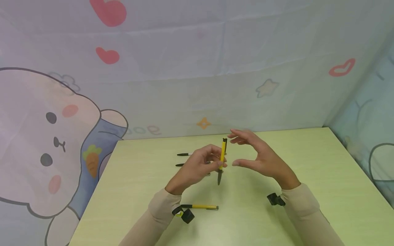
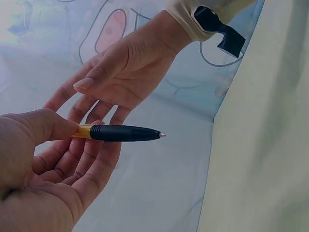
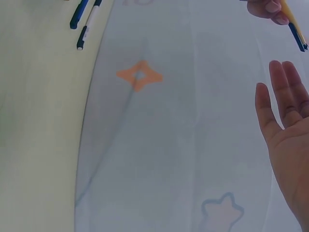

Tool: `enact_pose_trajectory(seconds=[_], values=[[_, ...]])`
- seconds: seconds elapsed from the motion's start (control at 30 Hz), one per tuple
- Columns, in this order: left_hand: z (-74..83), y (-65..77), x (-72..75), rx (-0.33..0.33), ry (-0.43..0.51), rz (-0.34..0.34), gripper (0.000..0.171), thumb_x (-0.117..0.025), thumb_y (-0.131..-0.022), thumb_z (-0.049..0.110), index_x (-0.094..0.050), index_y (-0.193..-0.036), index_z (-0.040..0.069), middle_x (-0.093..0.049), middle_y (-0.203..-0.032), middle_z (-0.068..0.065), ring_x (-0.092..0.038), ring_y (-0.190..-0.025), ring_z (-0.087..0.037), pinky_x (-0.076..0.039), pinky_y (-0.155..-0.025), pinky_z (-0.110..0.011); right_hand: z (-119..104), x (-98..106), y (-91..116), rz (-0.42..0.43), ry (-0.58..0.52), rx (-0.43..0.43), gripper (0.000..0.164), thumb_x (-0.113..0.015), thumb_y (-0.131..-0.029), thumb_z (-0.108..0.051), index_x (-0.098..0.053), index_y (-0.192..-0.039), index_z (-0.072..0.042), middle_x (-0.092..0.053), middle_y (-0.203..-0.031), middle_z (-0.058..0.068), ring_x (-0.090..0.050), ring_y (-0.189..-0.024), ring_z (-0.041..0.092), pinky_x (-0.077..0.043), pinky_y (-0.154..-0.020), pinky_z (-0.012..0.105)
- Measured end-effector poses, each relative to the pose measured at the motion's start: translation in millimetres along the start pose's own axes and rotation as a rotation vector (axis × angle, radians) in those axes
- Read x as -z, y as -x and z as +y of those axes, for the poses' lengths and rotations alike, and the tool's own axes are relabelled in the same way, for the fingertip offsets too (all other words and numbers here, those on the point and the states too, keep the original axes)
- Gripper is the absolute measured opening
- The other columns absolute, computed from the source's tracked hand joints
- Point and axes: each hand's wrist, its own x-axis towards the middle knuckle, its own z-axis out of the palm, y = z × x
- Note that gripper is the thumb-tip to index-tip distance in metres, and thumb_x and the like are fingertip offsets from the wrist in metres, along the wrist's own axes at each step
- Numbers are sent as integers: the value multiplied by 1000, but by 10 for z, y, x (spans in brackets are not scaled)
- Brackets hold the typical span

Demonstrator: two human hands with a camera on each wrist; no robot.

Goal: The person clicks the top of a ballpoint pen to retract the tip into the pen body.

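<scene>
My left hand pinches a yellow ballpoint pen between thumb and fingers above the table. The pen stands nearly upright, its clip end up and its black grip pointing down. In the left wrist view the pen's black grip ends in a bare metal writing tip. My right hand is just to the right of the pen, thumb and fingers spread apart and nothing between them. From the right wrist view, the right hand's straight fingers show below the pen's clip end.
Another yellow pen lies on the table beside my left wrist. Behind the left hand lie more pens, partly hidden, including a white one and a blue one. A printed cloth hangs along the table's back edge.
</scene>
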Motion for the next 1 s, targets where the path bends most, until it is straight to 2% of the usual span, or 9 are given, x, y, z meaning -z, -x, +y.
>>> enact_pose_trajectory(seconds=[0.1,0.27,0.47,0.67,0.8,1.0], values=[[-3,6,-3,-14,14,7,19,-62,-101,9,-63,-120,10,-72,-107,-10,-71,-98,-19,-58,-86,-44,-98,3,-58,-5,18,37,93,-87,-73,5,-40,-152,-3,-54,-140,17,-58,-122,31,-45,-106,36],[-8,15,-4,-35,51,13,19,-62,-100,7,-61,-120,9,-70,-109,-11,-71,-100,-23,-58,-83,-42,-151,-14,-120,-17,45,59,92,-89,-72,3,-42,-152,-4,-55,-140,12,-57,-124,20,-45,-105,38],[-4,28,2,-65,117,9,20,-63,-100,6,-60,-121,6,-66,-114,-14,-68,-106,-33,-60,-87,-40,2,-82,-152,-37,56,70,96,-90,-74,-3,-39,-155,-9,-52,-144,5,-56,-125,29,-43,-107,36],[1,37,13,-80,135,6,20,-61,-101,7,-59,-121,3,-65,-114,-15,-69,-104,-25,-60,-88,-43,144,-144,-196,-76,69,89,100,-91,-75,-10,-35,-157,-13,-47,-147,0,-50,-130,21,-42,-110,35],[16,38,12,-87,152,14,21,-62,-101,7,-59,-121,3,-65,-113,-14,-69,-103,-26,-60,-87,-44,140,-170,-215,-83,70,98,102,-92,-75,-11,-33,-158,-12,-45,-149,1,-47,-133,20,-42,-111,35],[55,48,17,-77,185,27,22,-62,-101,7,-59,-123,6,-62,-117,-20,-69,-106,-26,-60,-88,-45,131,-190,-212,-92,73,84,105,-92,-75,-11,-29,-159,-10,-45,-146,2,-49,-130,19,-43,-111,38]])
